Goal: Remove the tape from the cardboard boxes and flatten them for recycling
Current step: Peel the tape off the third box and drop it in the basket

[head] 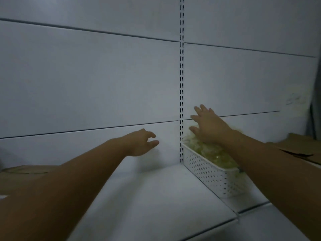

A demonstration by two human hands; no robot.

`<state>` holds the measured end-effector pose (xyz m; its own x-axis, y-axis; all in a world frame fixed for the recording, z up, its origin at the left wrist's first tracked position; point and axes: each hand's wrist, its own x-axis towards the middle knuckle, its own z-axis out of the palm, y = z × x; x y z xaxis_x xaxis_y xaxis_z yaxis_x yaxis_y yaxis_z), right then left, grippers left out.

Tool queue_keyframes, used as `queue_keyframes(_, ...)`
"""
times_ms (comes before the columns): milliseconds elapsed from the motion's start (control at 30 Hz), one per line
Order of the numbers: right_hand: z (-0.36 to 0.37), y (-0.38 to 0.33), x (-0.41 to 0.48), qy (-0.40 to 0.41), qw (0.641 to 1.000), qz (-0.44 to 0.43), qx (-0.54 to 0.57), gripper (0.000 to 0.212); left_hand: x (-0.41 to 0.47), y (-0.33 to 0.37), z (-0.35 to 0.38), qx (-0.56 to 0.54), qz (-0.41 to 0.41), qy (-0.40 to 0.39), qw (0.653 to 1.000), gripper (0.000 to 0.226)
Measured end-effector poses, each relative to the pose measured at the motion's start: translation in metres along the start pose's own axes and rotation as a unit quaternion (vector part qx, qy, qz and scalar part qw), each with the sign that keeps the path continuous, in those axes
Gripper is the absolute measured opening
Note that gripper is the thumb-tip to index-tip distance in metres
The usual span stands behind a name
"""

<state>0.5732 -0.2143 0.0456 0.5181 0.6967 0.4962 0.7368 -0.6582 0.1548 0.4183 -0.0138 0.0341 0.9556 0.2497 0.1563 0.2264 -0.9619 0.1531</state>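
Pretty dim in here. I'm facing a white metal back wall (90, 80) made of horizontal panels, with a slotted upright (181, 84) running down the middle, and a plain white shelf (147, 197) under it.

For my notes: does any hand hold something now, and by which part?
Nothing is held. The left hand is open in the air; the right hand, fingers spread, is over the basket.
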Motion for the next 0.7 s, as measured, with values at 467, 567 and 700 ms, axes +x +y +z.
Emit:
queue_keyframes(467, 0.002, -0.251, 0.017, -0.09, 0.919, -0.259, 0.285, 0.049, -0.163, -0.145, -0.042, -0.038, -0.147, 0.218, 0.964, 0.019)
queue_keyframes(567, 0.004, -0.284, 0.021, -0.172, 0.899, -0.273, 0.297, 0.046, -0.207, -0.156, -0.027, -0.046, -0.154, 0.226, 0.961, 0.016)
queue_keyframes(700, 0.001, -0.298, 0.023, -0.211, 0.896, -0.253, 0.298, 0.038, -0.239, -0.159, -0.012, 0.002, -0.082, 0.224, 0.971, 0.017)
